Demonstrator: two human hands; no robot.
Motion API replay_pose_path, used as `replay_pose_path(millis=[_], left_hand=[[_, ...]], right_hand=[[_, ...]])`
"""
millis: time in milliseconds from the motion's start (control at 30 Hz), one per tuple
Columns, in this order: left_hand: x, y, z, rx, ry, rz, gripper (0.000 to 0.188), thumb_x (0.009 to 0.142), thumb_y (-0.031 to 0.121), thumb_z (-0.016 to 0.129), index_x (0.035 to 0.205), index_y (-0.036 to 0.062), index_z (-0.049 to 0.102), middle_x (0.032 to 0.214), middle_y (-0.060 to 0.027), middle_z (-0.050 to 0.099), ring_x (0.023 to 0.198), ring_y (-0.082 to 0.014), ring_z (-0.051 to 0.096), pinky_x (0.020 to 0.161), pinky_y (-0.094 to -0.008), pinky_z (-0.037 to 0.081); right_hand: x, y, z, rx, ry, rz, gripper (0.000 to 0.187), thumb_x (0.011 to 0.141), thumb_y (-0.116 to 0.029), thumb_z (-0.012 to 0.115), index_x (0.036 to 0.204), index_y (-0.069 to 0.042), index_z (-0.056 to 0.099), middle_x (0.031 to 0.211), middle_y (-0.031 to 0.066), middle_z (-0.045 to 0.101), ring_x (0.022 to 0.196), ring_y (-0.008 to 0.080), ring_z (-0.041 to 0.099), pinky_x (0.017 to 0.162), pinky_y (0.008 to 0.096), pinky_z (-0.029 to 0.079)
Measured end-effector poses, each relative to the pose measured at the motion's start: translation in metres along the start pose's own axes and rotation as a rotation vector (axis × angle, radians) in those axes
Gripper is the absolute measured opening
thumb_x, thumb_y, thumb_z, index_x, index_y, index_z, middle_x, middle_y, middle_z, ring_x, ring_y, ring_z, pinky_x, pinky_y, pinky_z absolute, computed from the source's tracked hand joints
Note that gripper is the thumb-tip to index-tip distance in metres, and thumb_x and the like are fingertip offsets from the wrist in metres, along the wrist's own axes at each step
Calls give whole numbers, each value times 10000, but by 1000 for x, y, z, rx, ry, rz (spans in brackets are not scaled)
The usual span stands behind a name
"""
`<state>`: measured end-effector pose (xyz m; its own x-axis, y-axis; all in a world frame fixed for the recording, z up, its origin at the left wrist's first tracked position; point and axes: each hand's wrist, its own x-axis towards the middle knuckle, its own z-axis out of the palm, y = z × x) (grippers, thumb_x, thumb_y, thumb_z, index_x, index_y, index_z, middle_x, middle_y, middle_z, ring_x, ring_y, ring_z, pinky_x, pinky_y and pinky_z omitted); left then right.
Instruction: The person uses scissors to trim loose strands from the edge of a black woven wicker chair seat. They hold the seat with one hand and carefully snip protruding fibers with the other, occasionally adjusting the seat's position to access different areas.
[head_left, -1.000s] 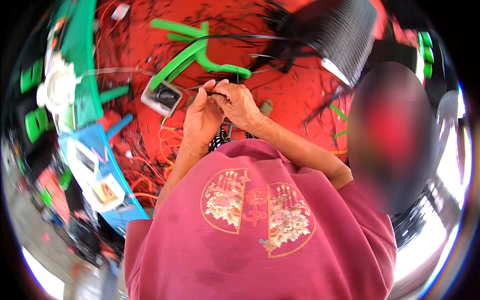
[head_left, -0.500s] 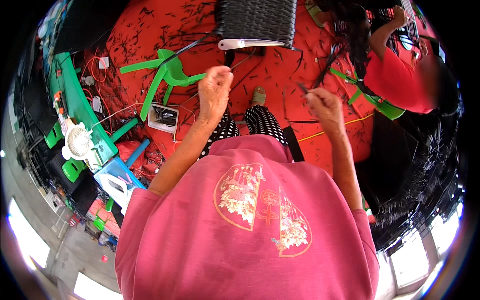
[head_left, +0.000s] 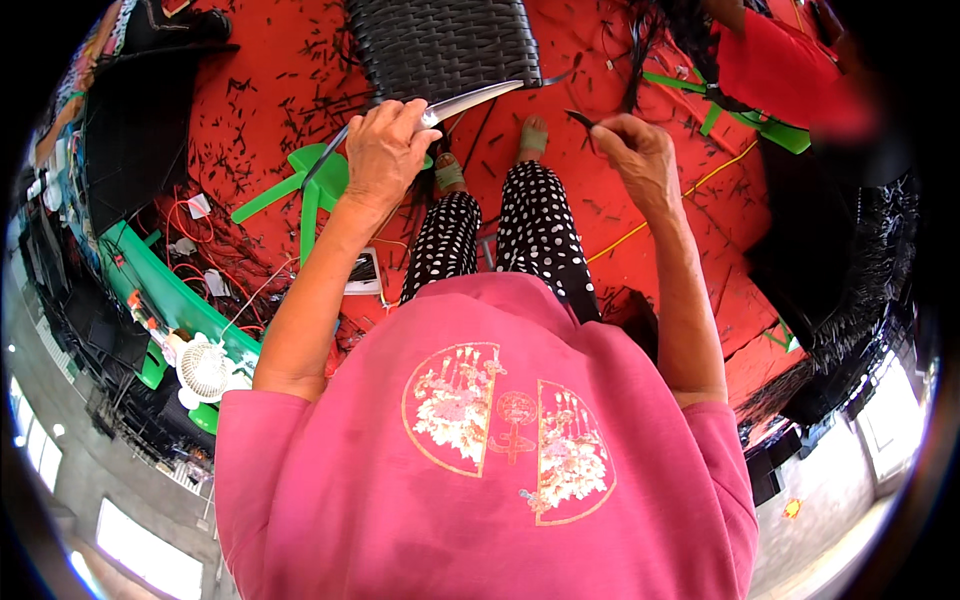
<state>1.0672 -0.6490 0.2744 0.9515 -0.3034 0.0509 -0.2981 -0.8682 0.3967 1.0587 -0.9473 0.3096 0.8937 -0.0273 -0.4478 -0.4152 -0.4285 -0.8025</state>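
A black woven wicker panel [head_left: 445,45] stands in front of me at the top. Along its near edge runs a pale, tapered bar [head_left: 475,100] with a rounded left end. My left hand [head_left: 385,155] is closed over that rounded end, its thumb beside it. From behind this hand a loose black strip [head_left: 318,168] trails down to the left. To the right of the panel, my right hand [head_left: 638,160] pinches a short, thin dark piece [head_left: 579,119] that points up and left. Whether it is a strip end or a small tool is unclear.
A green plastic stool [head_left: 318,180] stands beside my left forearm, near a white tray [head_left: 365,272]. Black scraps litter the red floor [head_left: 250,110]. A white fan [head_left: 203,370] is at the left. Another person's red shirt [head_left: 775,65] shows at the upper right, near a green stool [head_left: 785,135].
My left hand has gone from free space up to the bar's rounded end and closed there. My right hand has moved up slightly, keeping its dark piece. The view has shifted and turned.
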Motion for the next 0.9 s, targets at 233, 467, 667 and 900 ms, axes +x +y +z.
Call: replay_pose_path(millis=[233, 467, 667, 900], left_hand=[[14, -13, 0, -388, -72, -135, 323, 714, 95, 725, 1019, 20, 647, 741, -77, 577, 640, -219, 579, 583, -313, 460], [44, 10, -22, -304, -119, -121, 296, 693, 50, 711, 985, 33, 663, 735, -76, 590, 625, -220, 599, 571, -313, 469], [49, 23, -23, -271, -106, -93, 312, 701, 0, 700, 1011, 16, 661, 726, -86, 579, 616, -186, 585, 592, -277, 461], [54, 22, -27, -292, -134, -147, 307, 700, -10, 696, 1004, 17, 667, 721, -85, 579, 623, -168, 591, 594, -271, 463]], right_hand=[[55, 3, 12, -114, 24, -95, 219, 824, -178, 644, 822, 41, 634, 592, -16, 521, 558, 50, 438, 508, 231, 373], [73, 8, 28, -221, 28, 10, 245, 764, -259, 630, 749, -17, 663, 624, 98, 631, 597, 198, 598, 607, 327, 477], [71, 6, 34, -237, 120, 30, 228, 730, -261, 612, 724, -41, 672, 627, 106, 647, 626, 265, 643, 650, 362, 504], [72, 5, 30, -208, 82, 42, 212, 725, -240, 619, 710, -33, 667, 612, 107, 643, 608, 258, 644, 632, 351, 507]])
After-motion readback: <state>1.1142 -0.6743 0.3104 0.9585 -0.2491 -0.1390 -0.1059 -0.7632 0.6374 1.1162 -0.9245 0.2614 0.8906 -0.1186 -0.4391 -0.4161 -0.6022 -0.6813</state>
